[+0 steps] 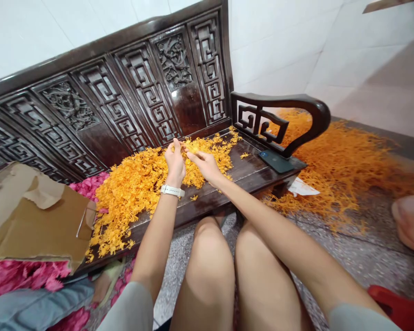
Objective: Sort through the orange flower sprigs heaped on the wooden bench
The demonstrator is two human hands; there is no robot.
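Observation:
A spread-out pile of small orange artificial flower pieces (pixel 131 188) covers much of the dark wooden bench seat (pixel 251 181). Over its right part, my left hand (pixel 175 161) is raised with its fingers drawn together; a pale watch strap circles that wrist. My right hand (pixel 206 166) comes in from the right, thumb and fingers pinched close to the left fingertips. Whatever the fingertips hold is too small to make out against the orange behind them. A few loose pieces lie near the seat's front edge.
A torn cardboard box (pixel 44 225) stands at left, with pink petals (pixel 24 276) below it and a person's denim-clad leg (pixel 44 303). A dark phone (pixel 276 161) lies by the curved armrest (pixel 310 103). Beyond, an orange heap (pixel 338 161) covers floor beside white paper (pixel 301 187).

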